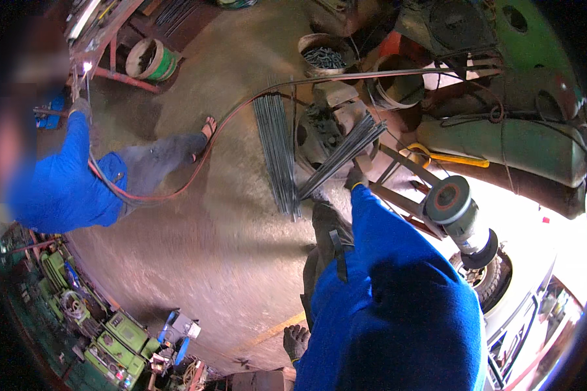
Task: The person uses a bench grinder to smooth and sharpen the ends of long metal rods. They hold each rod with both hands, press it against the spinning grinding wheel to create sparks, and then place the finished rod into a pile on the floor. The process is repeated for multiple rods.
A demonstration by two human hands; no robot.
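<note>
My right hand (pixel 355 177), in a dark glove with a blue sleeve, is shut on the lower end of a bundle of thin grey metal rods (pixel 346 151) that slants up to the right. A second bundle of like rods (pixel 277 153) lies on the concrete floor just left of it, apart from the hand. My left hand (pixel 295 341), also gloved, hangs low beside my blue overall with fingers loosely spread and nothing in it. Right of my arm sits an angle grinder (pixel 455 207) with a grey disc.
A co-worker (pixel 65 176) in blue crouches at left, with a bright spark (pixel 87 66) at a red frame. A red hose (pixel 195 163) curves across the floor. A bucket of metal parts (pixel 323 55), a green-banded bucket (pixel 151 58), a green tank (pixel 522 146) and green machines (pixel 114 345) ring the floor.
</note>
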